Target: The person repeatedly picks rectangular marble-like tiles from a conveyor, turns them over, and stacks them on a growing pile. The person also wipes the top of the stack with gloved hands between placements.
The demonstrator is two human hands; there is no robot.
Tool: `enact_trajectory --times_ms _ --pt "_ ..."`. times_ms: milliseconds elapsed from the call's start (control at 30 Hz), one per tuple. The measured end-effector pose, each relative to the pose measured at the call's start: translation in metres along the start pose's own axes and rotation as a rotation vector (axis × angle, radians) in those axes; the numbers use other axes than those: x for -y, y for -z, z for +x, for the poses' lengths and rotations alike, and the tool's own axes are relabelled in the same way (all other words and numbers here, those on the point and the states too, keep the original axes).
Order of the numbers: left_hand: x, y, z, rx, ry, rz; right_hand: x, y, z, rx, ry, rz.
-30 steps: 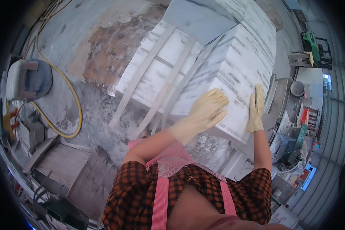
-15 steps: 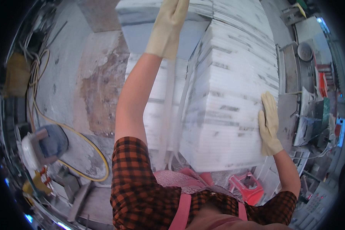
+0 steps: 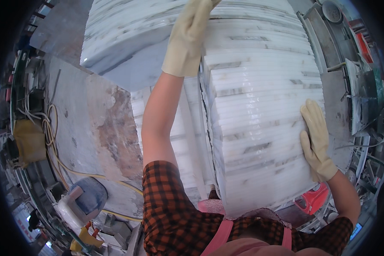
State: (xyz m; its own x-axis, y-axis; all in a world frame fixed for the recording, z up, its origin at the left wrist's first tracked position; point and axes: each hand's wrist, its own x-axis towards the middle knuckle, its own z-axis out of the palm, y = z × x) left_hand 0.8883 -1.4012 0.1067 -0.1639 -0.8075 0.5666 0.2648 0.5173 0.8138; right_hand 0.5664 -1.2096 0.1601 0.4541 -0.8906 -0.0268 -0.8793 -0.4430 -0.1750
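A large stack of thin white stone slabs with grey streaks [image 3: 260, 119] stands in front of me, their edges facing up in rows. My right hand [image 3: 315, 138], in a cream rubber glove, lies against the stack's right side with its fingers stretched out. At the far side, my left hand [image 3: 187, 38], gloved the same way, reaches over the slabs near the seam between two stacks. Its fingers look extended, but their tips are cut off by the upper edge. Left of it sits another slab stack [image 3: 123, 38] with a smooth grey-white side face.
On the left, a yellow hose [image 3: 72, 170] runs over the stained floor [image 3: 115, 115] beside a blue-and-white machine part [image 3: 87, 198]. A red plastic stool [image 3: 313, 198] stands near my right forearm. Metal frames [image 3: 322, 38] line the right side. A narrow gap separates the stacks.
The view has shifted, so the stacks sit lower and the stool farther right. My left hand is now closer to the seam between the stacks. The right hand stays on the stack's right side.
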Motion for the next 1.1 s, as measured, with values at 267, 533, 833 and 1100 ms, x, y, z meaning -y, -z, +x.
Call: enact_trajectory --times_ms 267,533,833,1100 --pt "0.043 0.011 0.017 -0.121 -0.046 -0.227 -0.003 -0.003 0.002 -0.013 0.009 -0.018" --pt "0.043 0.016 0.026 -0.14 0.05 -0.21 -0.01 -0.006 0.002 -0.005 0.006 0.003" --pt "-0.01 -0.014 0.002 -0.153 0.047 0.562 -0.002 -0.006 -0.003 -0.091 0.043 -0.053" --pt "-0.119 -0.027 -0.311 -1.038 0.711 0.478 -0.015 -0.021 -0.008 -0.283 0.147 0.05"
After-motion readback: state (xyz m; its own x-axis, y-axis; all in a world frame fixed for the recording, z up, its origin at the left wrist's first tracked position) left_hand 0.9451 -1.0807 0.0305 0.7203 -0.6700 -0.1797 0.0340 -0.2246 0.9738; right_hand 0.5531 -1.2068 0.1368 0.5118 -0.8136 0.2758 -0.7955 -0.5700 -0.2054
